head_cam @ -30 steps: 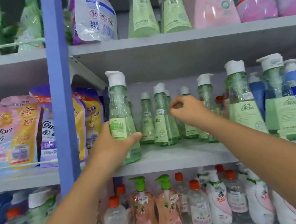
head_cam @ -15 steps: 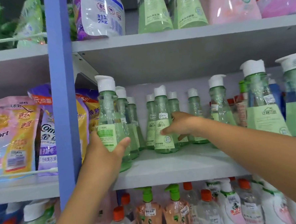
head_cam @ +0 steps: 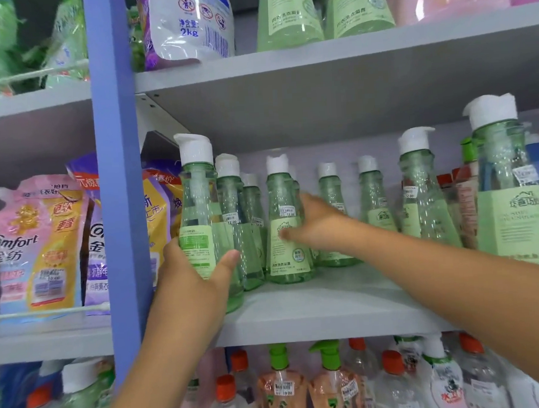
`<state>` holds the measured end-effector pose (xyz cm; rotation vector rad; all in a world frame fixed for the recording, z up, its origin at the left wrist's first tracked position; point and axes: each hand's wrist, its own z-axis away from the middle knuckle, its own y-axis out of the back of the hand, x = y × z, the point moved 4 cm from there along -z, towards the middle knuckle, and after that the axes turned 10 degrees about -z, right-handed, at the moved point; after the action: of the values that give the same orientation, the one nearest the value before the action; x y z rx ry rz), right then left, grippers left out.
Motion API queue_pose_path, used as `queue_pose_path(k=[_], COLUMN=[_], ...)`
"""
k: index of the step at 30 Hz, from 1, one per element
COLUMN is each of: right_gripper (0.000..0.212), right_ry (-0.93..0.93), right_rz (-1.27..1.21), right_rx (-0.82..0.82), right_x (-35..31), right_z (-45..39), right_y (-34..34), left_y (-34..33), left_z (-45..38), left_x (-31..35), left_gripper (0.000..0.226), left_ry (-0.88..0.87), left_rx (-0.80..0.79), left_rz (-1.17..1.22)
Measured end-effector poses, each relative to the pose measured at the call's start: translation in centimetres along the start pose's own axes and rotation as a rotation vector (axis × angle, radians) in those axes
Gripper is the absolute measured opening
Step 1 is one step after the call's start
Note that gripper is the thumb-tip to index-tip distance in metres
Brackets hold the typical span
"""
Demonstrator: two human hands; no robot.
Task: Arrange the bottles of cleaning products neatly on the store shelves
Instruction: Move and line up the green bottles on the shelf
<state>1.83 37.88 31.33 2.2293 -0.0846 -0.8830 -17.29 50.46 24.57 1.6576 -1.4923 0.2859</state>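
1. While the front bottle (head_cam: pixel 200 227) is gripped low on its label by the left hand (head_cam: pixel 194 277), it's stood upright at the left end of the middle shelf (head_cam: pixel 315 308), close to the blue post (head_cam: pixel 118 181), with its base right at the front edge.
2. A second bottle (head_cam: pixel 283 225) is held from its right side by the right hand (head_cam: pixel 313 226), thumb laid across the label; the other fingers are hidden behind it, so how tightly it's wrapped can't be told.
3. Both bottles are kept with the long axis vertical, pump caps up. The second one is set further back and to the right, so that's the way the front one is offset.
4. Two more green bottles (head_cam: pixel 234 218) are lined up directly behind the front bottle, so that column is probably being closed up. The left hand is the nearer one for any push back.
5. More green bottles (head_cam: pixel 419 194) are spaced unevenly along the right, and pouches (head_cam: pixel 43 243) are stacked left of the post.
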Motion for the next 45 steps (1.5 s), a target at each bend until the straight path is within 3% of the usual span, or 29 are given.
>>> queue_pose_path(k=[2, 3, 8, 11, 16, 23, 28, 32, 35, 37, 39, 41, 42, 45], right_gripper=[0.065, 0.055, 0.064, 0.052, 0.059, 0.058, 0.044, 0.05, 0.04, 0.031, 0.054, 0.082, 0.086, 0.071], right_ry=[0.21, 0.237, -0.027, -0.04, -0.071, -0.019, -0.013, 0.003, 0.012, -0.027, -0.142, -0.254, -0.274, -0.247], right_rz=[-0.124, -0.214, -0.131, -0.185, -0.161, -0.235, -0.131, -0.123, -0.257, -0.158, -0.021, -0.075, -0.112, -0.085], right_rx=[0.257, 0.302, 0.04, 0.062, -0.031, 0.009, 0.042, 0.051, 0.213, 0.297, 0.213, 0.034, -0.017, -0.041], right_x=[-3.5, -5.0, -8.8, -8.4, -8.0, -6.1, -6.2, -6.7, -6.0, -3.9, -0.9, 1.7, 2.7, 3.6], right_z=[0.7, 0.4, -3.2, -5.0, -5.1, -5.9, -5.8, -4.4, -2.1, -0.6, 0.5, 0.5, 0.1, -1.6], right_y=[1.2, 1.4, -3.5, -5.0, -3.6, -4.8, -5.4, -4.1, 0.6, 3.4, 3.6, 1.6, 0.5, -0.9], left_y=[0.0, 0.0, 0.1, 0.1, 0.1, 0.1, 0.4, 0.8, 0.8, 0.6, 0.3, 0.4, 0.4, 0.3], left_z=[0.5, 0.7, 1.3, 1.1, 0.7, -0.3, -0.3, 0.2, -0.2, -0.5, -0.8, -0.8, -0.6, -0.7], left_x=[0.2, 0.3, 0.6, 0.5, 0.3, -0.2, 0.1, 0.5, 0.4, 0.1, -0.2, -0.1, 0.1, 0.5], left_gripper=[0.086, 0.087, 0.085, 0.086, 0.088, 0.077, 0.058, 0.064, 0.067, 0.062, 0.062, 0.064, 0.063, 0.056], left_ry=[-0.008, -0.021, -0.083, -0.085, -0.064, -0.05, -0.026, -0.024, -0.021, -0.039, -0.056, -0.064, -0.071, -0.085], left_rx=[0.049, 0.074, 0.18, 0.196, 0.147, 0.051, -0.042, -0.045, -0.067, -0.07, -0.082, -0.094, -0.102, -0.13], left_rz=[0.001, -0.001, -0.028, -0.034, -0.035, 0.014, 0.034, 0.027, 0.033, 0.044, 0.046, 0.053, 0.063, 0.091])
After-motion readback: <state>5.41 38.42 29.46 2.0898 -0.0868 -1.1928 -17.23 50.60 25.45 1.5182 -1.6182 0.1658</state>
